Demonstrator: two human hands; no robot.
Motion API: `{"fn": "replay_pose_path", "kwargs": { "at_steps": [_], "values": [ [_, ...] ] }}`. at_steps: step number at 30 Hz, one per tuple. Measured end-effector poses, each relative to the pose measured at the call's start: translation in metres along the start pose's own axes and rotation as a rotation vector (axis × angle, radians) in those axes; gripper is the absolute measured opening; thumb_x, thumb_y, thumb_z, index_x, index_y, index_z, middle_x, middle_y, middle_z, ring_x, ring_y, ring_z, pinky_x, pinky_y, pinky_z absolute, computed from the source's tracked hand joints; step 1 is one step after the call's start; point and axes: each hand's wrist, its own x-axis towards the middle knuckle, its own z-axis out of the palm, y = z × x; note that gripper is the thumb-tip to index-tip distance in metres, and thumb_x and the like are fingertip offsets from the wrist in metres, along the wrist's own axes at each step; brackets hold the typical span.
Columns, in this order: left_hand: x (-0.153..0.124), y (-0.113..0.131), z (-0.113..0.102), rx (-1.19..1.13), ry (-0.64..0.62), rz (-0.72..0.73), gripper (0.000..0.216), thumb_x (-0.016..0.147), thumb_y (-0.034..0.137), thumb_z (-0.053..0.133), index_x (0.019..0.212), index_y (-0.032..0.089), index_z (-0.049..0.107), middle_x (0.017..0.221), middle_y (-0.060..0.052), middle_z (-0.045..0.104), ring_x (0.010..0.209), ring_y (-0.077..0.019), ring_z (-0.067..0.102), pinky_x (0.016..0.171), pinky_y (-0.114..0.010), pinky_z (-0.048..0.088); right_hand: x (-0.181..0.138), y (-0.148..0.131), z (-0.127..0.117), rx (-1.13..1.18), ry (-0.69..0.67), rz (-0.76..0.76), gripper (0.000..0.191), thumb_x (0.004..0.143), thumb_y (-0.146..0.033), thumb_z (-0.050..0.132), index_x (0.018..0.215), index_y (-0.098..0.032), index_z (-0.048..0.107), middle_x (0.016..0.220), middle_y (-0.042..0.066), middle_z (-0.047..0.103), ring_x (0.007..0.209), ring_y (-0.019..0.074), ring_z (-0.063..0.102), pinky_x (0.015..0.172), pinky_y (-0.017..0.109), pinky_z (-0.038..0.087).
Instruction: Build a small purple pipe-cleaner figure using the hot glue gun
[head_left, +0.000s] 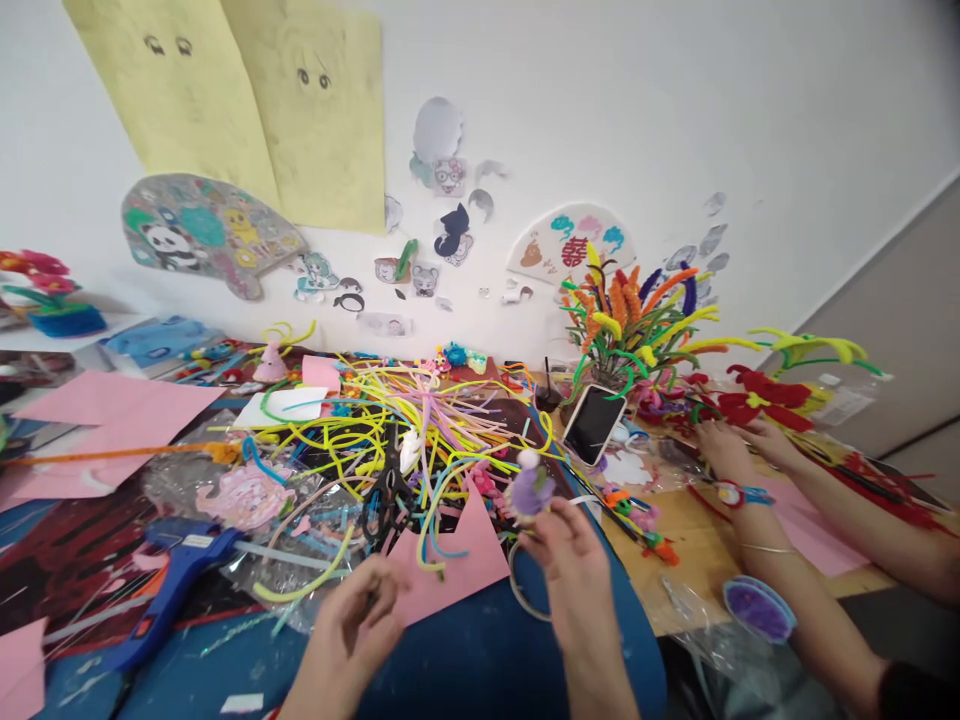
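Note:
My right hand (574,570) pinches a small purple fuzzy figure (529,492) with a white ball on top, holding it up over the table. My left hand (351,625) hovers at the near edge of a pink paper sheet (454,560), its fingers loosely curled and the thumb apart, with nothing seen in it. Black-handled scissors (384,505) lie just beyond that sheet. Behind both hands spreads a heap of yellow, pink and blue pipe cleaners (375,425). Partly hidden beside my right wrist is a pale ring (517,590), perhaps a roll of tape.
A blue glue gun (176,580) rests at the left. To the right, a phone (593,425) leans near a bunch of pipe-cleaner flowers (630,320). Another person's hands (727,450) work beside a red pipe-cleaner flower (772,398) on the wooden table (667,520).

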Motion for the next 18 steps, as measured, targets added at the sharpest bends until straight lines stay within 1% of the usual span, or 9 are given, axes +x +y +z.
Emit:
{"fn": "replay_pose_path", "kwargs": {
  "at_steps": [1, 2, 3, 4, 5, 8, 10, 14, 18],
  "values": [
    [0.001, 0.002, 0.006, 0.024, -0.042, -0.003, 0.043, 0.077, 0.052, 0.073, 0.107, 0.021, 0.071, 0.082, -0.004, 0.067, 0.074, -0.0182, 0.058, 0.070, -0.027, 0.047, -0.018, 0.006, 0.008, -0.005, -0.047, 0.031, 0.042, 0.064, -0.035, 0.088, 0.096, -0.020, 0.064, 0.075, -0.002, 0.074, 0.068, 0.0123, 0.071, 0.063, 0.022, 0.060],
    [0.003, 0.002, 0.012, 0.011, -0.071, -0.010, 0.052, 0.078, 0.046, 0.074, 0.125, 0.025, 0.064, 0.104, -0.007, 0.069, 0.088, -0.0203, 0.061, 0.080, -0.028, 0.049, -0.035, 0.012, 0.016, -0.010, -0.090, 0.057, 0.040, 0.066, -0.035, 0.087, 0.094, -0.020, 0.064, 0.076, -0.002, 0.074, 0.067, 0.0130, 0.071, 0.063, 0.023, 0.061],
    [0.003, 0.001, 0.018, -0.025, -0.107, -0.026, 0.059, 0.080, 0.042, 0.074, 0.135, 0.029, 0.057, 0.121, -0.008, 0.067, 0.099, -0.0216, 0.062, 0.088, -0.030, 0.050, -0.050, 0.018, 0.023, -0.015, -0.124, 0.085, 0.038, 0.067, -0.036, 0.086, 0.093, -0.020, 0.064, 0.077, -0.001, 0.074, 0.067, 0.0136, 0.071, 0.064, 0.025, 0.061],
    [0.004, -0.001, 0.023, -0.072, -0.136, -0.054, 0.060, 0.082, 0.040, 0.073, 0.138, 0.032, 0.054, 0.133, -0.007, 0.062, 0.108, -0.0226, 0.062, 0.095, -0.031, 0.049, -0.062, 0.024, 0.028, -0.005, -0.140, 0.103, 0.038, 0.067, -0.036, 0.087, 0.091, -0.020, 0.064, 0.075, 0.000, 0.074, 0.067, 0.0141, 0.071, 0.064, 0.024, 0.060],
    [0.004, -0.003, 0.027, -0.120, -0.150, -0.081, 0.058, 0.083, 0.040, 0.072, 0.137, 0.034, 0.055, 0.139, -0.007, 0.059, 0.116, -0.0235, 0.060, 0.099, -0.032, 0.048, -0.072, 0.029, 0.032, 0.014, -0.136, 0.113, 0.037, 0.067, -0.037, 0.087, 0.089, -0.020, 0.063, 0.074, 0.000, 0.074, 0.067, 0.0141, 0.071, 0.063, 0.024, 0.060],
    [0.002, -0.008, 0.031, -0.185, -0.121, -0.134, 0.047, 0.081, 0.041, 0.074, 0.127, 0.032, 0.065, 0.136, -0.006, 0.063, 0.127, -0.0258, 0.056, 0.107, -0.034, 0.044, -0.088, 0.038, 0.039, 0.057, -0.148, 0.114, 0.035, 0.065, -0.037, 0.088, 0.080, -0.020, 0.062, 0.068, -0.002, 0.070, 0.062, 0.0125, 0.068, 0.062, 0.022, 0.057],
    [0.000, -0.007, 0.029, -0.175, -0.087, -0.131, 0.045, 0.079, 0.043, 0.075, 0.122, 0.031, 0.069, 0.131, -0.007, 0.067, 0.126, -0.0270, 0.058, 0.109, -0.035, 0.043, -0.092, 0.041, 0.042, 0.049, -0.166, 0.094, 0.034, 0.064, -0.037, 0.088, 0.074, -0.020, 0.061, 0.064, -0.003, 0.067, 0.060, 0.0105, 0.065, 0.060, 0.019, 0.055],
    [-0.005, 0.001, 0.019, -0.146, -0.090, -0.108, 0.046, 0.078, 0.049, 0.074, 0.117, 0.027, 0.073, 0.119, -0.009, 0.073, 0.112, -0.0291, 0.067, 0.101, -0.036, 0.050, -0.097, 0.048, 0.048, 0.042, -0.211, 0.075, 0.033, 0.067, -0.039, 0.087, 0.069, -0.020, 0.060, 0.064, -0.004, 0.064, 0.060, 0.0090, 0.063, 0.061, 0.017, 0.052],
    [-0.010, 0.005, 0.008, -0.127, -0.077, -0.102, 0.049, 0.078, 0.056, 0.071, 0.116, 0.025, 0.074, 0.112, -0.010, 0.076, 0.100, -0.0294, 0.070, 0.089, -0.035, 0.056, -0.097, 0.057, 0.047, 0.155, -0.341, 0.153, 0.037, 0.067, -0.046, 0.086, 0.076, -0.021, 0.059, 0.072, 0.000, 0.071, 0.065, 0.0138, 0.067, 0.062, 0.024, 0.056]
  ]
}}
